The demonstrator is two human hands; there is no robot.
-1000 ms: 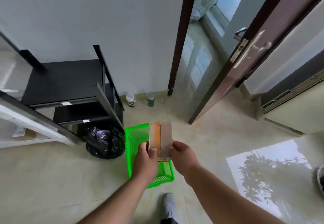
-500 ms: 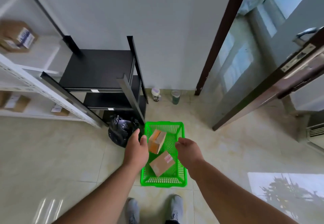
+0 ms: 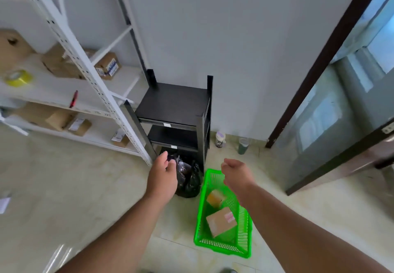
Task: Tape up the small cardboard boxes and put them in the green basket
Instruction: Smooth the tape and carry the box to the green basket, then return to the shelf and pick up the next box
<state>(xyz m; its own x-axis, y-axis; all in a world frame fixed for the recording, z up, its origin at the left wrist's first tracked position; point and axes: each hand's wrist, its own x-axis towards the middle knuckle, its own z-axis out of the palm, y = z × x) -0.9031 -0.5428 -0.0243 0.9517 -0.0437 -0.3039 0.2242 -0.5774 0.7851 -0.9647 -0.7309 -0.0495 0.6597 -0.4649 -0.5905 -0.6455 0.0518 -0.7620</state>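
The green basket (image 3: 243, 245) sits on the floor at lower centre. Two small cardboard boxes lie in it: a taped one (image 3: 215, 197) toward the far end and a larger one with a red label (image 3: 220, 221) nearer me. My left hand (image 3: 163, 175) hovers left of the basket, above a black bag, fingers loosely curled and empty. My right hand (image 3: 235, 175) hangs over the basket's far end, also empty with fingers loosely curled. More cardboard boxes (image 3: 107, 65) and a yellow tape roll (image 3: 18, 77) rest on the white shelf at left.
A white metal shelf unit (image 3: 89, 74) stands at left, with a black low rack (image 3: 177, 110) beside it against the wall. A black rubbish bag (image 3: 188, 178) lies between rack and basket. Two small containers (image 3: 220, 139) stand by the wall. An open dark door (image 3: 341, 149) is at right.
Both hands held a taped box over the basket, then let it drop in. Now the hands are raised and empty, and my view has swung left toward the white shelf.
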